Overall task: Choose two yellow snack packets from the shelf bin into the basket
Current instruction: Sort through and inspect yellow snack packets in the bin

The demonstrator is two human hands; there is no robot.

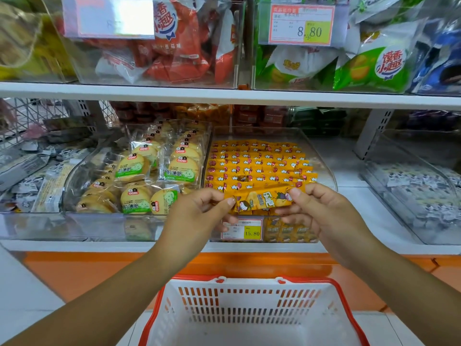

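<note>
You can read 8.80 on the large red-framed paper price tag up top, and 15.80 on the smaller red-framed paper tag lower down. The green-and-white plastic bag shows 馍香小趣; the long yellow foil packet you hold shows 乐吧.

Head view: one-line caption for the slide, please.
Left hand and right hand pinch a yellow snack packet by its ends in front of the shelf bin, above the red-rimmed basket.

place: shop | price tag 8.80 | price tag 15.80 | clear shelf bins of packaged snacks | shopping basket
</note>
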